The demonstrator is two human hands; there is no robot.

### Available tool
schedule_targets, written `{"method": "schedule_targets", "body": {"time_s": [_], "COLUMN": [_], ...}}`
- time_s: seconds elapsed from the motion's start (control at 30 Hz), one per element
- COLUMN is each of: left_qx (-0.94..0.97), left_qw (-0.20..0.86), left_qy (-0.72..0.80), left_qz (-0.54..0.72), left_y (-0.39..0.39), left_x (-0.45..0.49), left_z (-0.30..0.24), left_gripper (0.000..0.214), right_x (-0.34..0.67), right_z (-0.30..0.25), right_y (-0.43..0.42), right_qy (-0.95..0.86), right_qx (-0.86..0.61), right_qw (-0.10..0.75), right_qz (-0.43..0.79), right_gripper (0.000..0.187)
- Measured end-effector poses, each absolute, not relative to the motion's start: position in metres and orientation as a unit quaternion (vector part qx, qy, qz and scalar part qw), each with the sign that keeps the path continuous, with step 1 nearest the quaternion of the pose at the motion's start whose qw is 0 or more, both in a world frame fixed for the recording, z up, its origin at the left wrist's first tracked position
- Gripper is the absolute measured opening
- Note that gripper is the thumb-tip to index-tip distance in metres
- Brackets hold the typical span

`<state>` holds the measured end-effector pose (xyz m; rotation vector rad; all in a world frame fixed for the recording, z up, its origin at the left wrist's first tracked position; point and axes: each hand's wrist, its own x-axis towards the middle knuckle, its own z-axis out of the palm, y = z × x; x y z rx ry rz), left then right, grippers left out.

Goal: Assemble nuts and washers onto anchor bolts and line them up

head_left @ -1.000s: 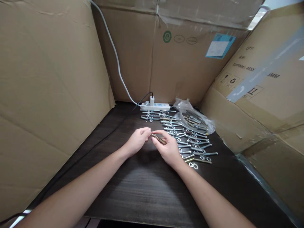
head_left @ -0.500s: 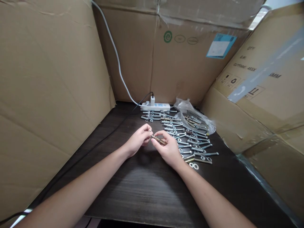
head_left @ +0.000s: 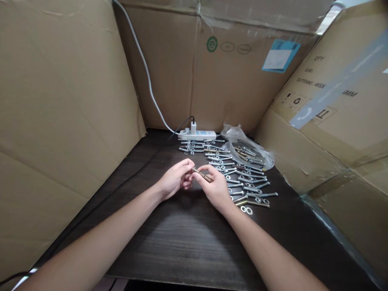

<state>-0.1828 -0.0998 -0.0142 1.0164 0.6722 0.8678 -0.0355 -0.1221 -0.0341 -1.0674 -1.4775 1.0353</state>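
Observation:
My right hand [head_left: 216, 187] pinches a metal bolt [head_left: 202, 175] by its shaft, holding it slanted over the dark table [head_left: 188, 238]. My left hand [head_left: 176, 178] is closed with its fingertips at the bolt's left end, gripping a small part there that I cannot make out. Rows of bolts with washers [head_left: 239, 178] lie on the table just right of and behind my hands. Two loose washers [head_left: 247, 210] sit near my right wrist.
A clear plastic bag of bolts [head_left: 247, 149] lies at the back right. A white power strip [head_left: 197, 134] with a white cable and a black cable sits against the back cardboard box [head_left: 224, 68]. Cardboard boxes wall the table on the left [head_left: 60, 121] and right [head_left: 333, 121].
Both hands stay together on the bolt; the left fingers have shifted slightly at its end. The view has tilted a little.

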Motion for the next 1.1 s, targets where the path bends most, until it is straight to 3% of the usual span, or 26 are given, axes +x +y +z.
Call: {"method": "schedule_targets", "body": {"time_s": [0.67,0.83,1.1], "left_qx": [0.542,0.620,0.716], "left_qw": [0.678,0.610,0.470], "left_qy": [0.330,0.348,0.361], "left_qz": [0.372,0.351,0.369], "left_y": [-0.0965,-0.0964,-0.0985], "left_x": [-0.1830,-0.1837,-0.1864], "left_z": [-0.0222,-0.0223,-0.0212], "left_gripper": [0.028,0.036,0.029], "right_x": [-0.0348,-0.0336,-0.0336], "right_z": [-0.0347,-0.0328,-0.0326], "right_y": [-0.1237,-0.1242,-0.1227], "right_qy": [-0.618,-0.629,-0.633], "right_qx": [-0.447,-0.456,-0.471], "right_qw": [0.512,0.495,0.483], "right_qz": [0.396,0.389,0.380], "right_gripper": [0.024,0.022,0.023]}}
